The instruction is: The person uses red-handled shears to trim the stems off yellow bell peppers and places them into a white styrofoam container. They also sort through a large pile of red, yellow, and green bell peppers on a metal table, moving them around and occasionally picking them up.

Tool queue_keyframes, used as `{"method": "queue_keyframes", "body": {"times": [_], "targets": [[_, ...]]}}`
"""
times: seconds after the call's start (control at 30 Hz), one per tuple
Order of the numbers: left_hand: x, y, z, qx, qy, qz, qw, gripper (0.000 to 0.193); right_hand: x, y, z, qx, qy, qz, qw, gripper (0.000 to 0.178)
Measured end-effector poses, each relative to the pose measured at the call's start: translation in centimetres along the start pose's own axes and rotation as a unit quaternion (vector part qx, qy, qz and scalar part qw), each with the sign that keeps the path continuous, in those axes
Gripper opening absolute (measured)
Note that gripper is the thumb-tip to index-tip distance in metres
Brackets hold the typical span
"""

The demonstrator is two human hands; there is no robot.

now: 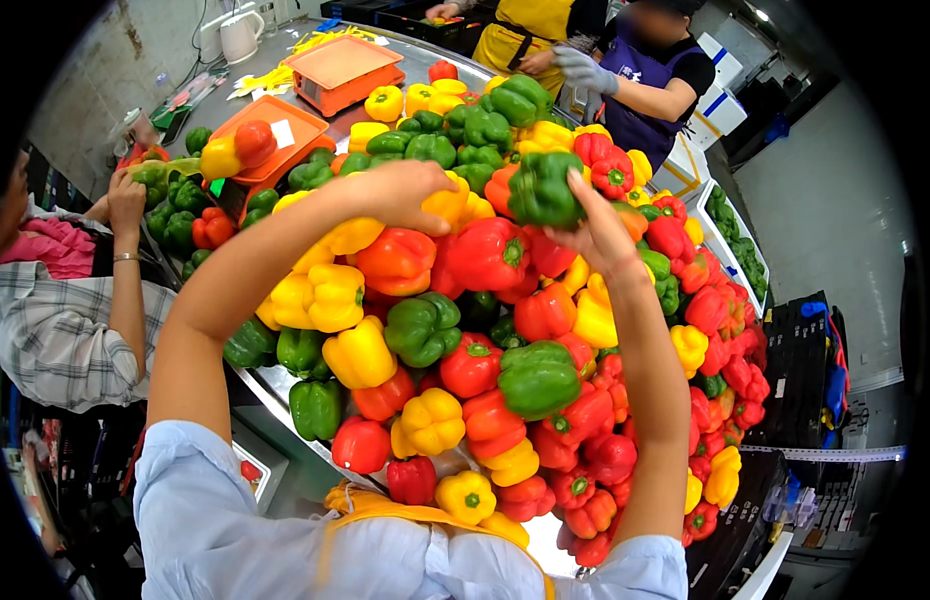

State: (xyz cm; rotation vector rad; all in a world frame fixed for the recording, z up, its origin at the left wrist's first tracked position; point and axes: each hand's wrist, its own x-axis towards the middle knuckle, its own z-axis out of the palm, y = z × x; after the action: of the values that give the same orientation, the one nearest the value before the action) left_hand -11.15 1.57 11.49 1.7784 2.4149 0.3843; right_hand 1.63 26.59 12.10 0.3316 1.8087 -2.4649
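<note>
A big heap of red, yellow and green bell peppers covers the metal table in front of me. My right hand (591,232) grips a green bell pepper (545,192), raised slightly above the heap and a little blurred. Further left, my left hand (410,197) curves its fingers and thumb around a yellow bell pepper (447,203) in the pile; part of that pepper is hidden. Between my forearms lie a large red bell pepper (487,254), an orange-red one (396,260) and a dark green one (422,329).
Orange scales (345,66) stand at the back left; a nearer orange scale (270,130) carries a red-and-yellow pepper. A person in a plaid shirt (65,335) works at left. Another person wears gloves and a purple apron (640,100) across the table. White crates (730,235) stand at right.
</note>
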Motion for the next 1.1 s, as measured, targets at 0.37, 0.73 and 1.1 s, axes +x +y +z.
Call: {"method": "queue_keyframes", "body": {"times": [0.37,0.73,1.1], "targets": [[-2.0,6.5,5.9,-0.021,0.084,0.028,0.996,0.074,8.1,1.1,2.0,-0.161,0.074,-0.115,0.978,0.052],[2.1,9.9,8.1,0.044,0.207,0.089,0.973,0.069,-14.9,4.4,-9.4,-0.459,0.029,-0.041,0.887,0.054],[2.8,16.1,11.7,-0.189,-0.058,0.148,0.969,0.079,-21.1,13.1,-0.6,-0.541,0.114,-0.255,0.793,0.079]]}}
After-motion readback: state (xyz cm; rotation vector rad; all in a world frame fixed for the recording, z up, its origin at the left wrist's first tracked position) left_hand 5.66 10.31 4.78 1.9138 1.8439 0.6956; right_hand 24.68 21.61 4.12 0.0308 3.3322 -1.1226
